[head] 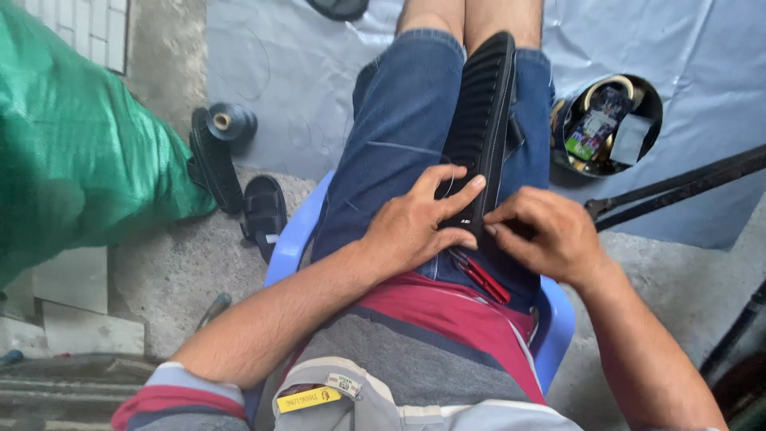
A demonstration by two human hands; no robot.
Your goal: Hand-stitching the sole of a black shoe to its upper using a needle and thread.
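Seen from above, a person sits on a blue plastic chair [291, 239] with a long black ribbed shoe sole [481, 120] lying lengthwise along the lap, between the thighs of blue denim shorts [399, 120]. The left hand [419, 223] rests flat over the near end of the sole, fingers spread, the forefinger stretched along its left edge and the thumb curled under the near tip. The right hand [546, 235] sits just beside it on the sole's right edge, fingertips pinched narrowly together at the rim (what they pinch is too small to tell, though a thin thread seems to loop near the left hand). A red-handled tool [483, 279] lies on the lap just below the sole's near end, touching the shorts. The far end of the sole reaches out towards the knees. To the person's left, on the concrete floor [175, 271], lie another black sole [214, 164], a dark spool of thread [233, 121] touching its top, and a black sandal [263, 211] near the chair edge; a large green sack [72, 136] fills the left side. To the right, well apart from the hands, a round tin [606, 124] of odds and ends stands on a grey sheet [702, 72], and dark metal rods [678, 185] cross the floor near the right forearm, narrowing the room on that side.
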